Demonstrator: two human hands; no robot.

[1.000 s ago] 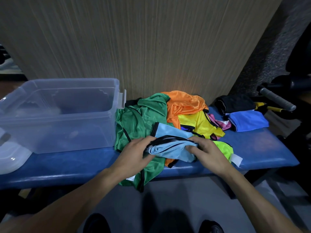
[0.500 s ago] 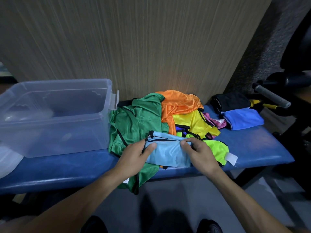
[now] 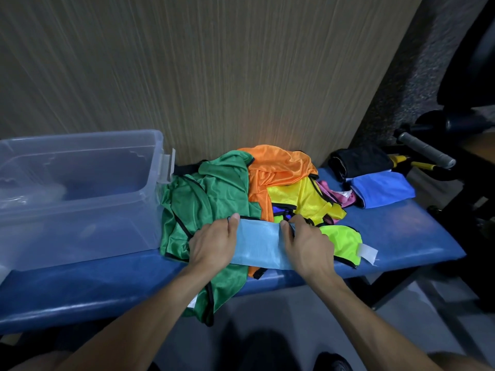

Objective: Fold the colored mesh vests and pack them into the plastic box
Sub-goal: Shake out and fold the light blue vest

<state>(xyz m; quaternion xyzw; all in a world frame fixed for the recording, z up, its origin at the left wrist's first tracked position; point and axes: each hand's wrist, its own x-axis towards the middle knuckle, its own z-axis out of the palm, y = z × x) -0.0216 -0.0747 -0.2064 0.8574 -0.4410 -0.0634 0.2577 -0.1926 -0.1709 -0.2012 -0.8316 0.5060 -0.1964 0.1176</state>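
A folded light blue vest [image 3: 258, 243] lies flat on top of the heap of loose vests on the blue bench [image 3: 401, 236]. My left hand [image 3: 214, 243] grips its left edge and my right hand [image 3: 305, 243] grips its right edge. Under and around it lie a green vest [image 3: 211, 194], an orange vest [image 3: 276, 167], a yellow vest [image 3: 302, 199] and a lime vest [image 3: 340, 236]. The clear plastic box [image 3: 80, 199] stands on the bench to the left of the heap; I see no vest in it.
A folded blue vest [image 3: 380, 188] and a folded black one [image 3: 359, 160] sit at the bench's right end. A pink vest [image 3: 334, 196] peeks out beside them. A wood-grain panel rises behind the bench. Gym equipment with a grey handle [image 3: 426, 149] stands at right.
The light blue vest went from a bunched bundle to a flat folded rectangle. Both hands slid apart to its left and right edges.
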